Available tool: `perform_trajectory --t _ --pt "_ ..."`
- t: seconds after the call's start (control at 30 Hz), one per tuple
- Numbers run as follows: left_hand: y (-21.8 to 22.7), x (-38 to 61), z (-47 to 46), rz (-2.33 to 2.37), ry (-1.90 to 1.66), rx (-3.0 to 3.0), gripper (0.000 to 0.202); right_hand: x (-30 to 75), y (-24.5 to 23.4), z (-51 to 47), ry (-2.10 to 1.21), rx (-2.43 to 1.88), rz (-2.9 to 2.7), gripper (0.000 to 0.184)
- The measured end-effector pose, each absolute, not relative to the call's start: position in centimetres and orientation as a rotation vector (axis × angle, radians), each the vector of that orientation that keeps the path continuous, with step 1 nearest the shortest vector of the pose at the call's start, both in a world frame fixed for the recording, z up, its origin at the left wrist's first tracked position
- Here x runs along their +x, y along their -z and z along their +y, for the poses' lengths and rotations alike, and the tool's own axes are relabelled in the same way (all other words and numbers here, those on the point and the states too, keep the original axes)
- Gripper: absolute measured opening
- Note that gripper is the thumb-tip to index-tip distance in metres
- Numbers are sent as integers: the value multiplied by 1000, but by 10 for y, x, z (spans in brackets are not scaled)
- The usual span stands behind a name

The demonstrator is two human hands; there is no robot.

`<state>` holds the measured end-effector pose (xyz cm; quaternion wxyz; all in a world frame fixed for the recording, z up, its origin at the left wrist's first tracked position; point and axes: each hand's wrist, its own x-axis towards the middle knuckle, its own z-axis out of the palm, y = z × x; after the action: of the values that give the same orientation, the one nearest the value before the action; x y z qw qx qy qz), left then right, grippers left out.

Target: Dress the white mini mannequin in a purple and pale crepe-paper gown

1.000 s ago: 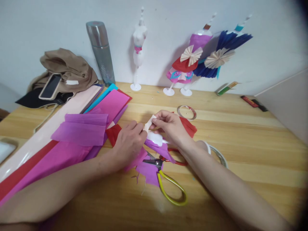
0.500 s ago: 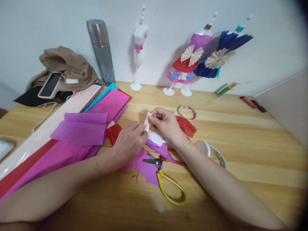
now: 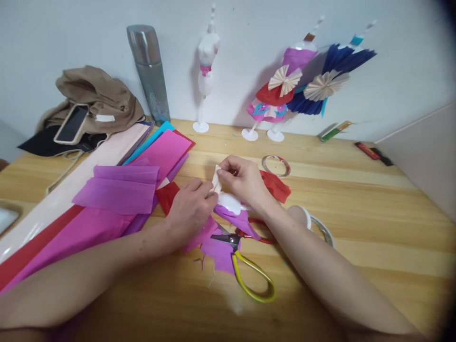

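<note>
Between my two hands is a small cream strip of paper (image 3: 215, 180). My right hand (image 3: 242, 180) pinches its upper end between thumb and finger. My left hand (image 3: 190, 206) is closed at its lower end, with the fingertips partly hidden. Just below lies a white mannequin torso (image 3: 230, 203) on its side, wrapped in purple crepe paper (image 3: 237, 218). Scissors with one yellow and one red handle (image 3: 254, 280) rest partly open in front of it, over purple paper scraps (image 3: 221, 259). Pink paper (image 3: 203, 235) shows under my left hand.
Coloured paper sheets (image 3: 117, 223) spread across the left. A flask (image 3: 147, 76), a bare mannequin (image 3: 206, 61) and two dressed mannequins (image 3: 272, 97) (image 3: 324, 85) stand along the wall. Tape rolls (image 3: 276, 166) (image 3: 322, 232) and red paper (image 3: 276, 186) lie right. A phone (image 3: 72, 124) rests on brown cloth (image 3: 107, 102).
The cream strip and my right hand have shifted very slightly to the left and up. Both hands keep the same grip, and the view has moved a little.
</note>
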<state>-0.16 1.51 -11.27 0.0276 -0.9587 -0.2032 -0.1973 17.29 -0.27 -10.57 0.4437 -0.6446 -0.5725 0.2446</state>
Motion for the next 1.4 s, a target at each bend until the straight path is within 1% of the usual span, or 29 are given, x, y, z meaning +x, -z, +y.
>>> perform_trajectory --t 0.17,0.33,0.7,0.93,1.13,1.27,1.4 --pt "112 -2 14 -601 675 -2950 24 172 112 0 -692 -1595 -1315 14" --pt "112 -3 13 -583 568 -3017 19 172 118 1 -705 -1599 -1261 13" --pt "109 -3 12 -553 513 -3031 21 169 120 2 -726 -1599 -1176 15" --pt "107 -3 11 -576 460 -3043 20 170 124 6 -828 -1535 -1076 15" --pt "109 -3 11 -570 470 -3007 18 168 119 4 -965 -1509 -1049 18" --pt "110 -3 11 -553 451 -3012 17 170 117 3 -1075 -1508 -1023 27" --pt "110 -2 10 -581 487 -3022 18 173 123 4 -1103 -1501 -1062 13"
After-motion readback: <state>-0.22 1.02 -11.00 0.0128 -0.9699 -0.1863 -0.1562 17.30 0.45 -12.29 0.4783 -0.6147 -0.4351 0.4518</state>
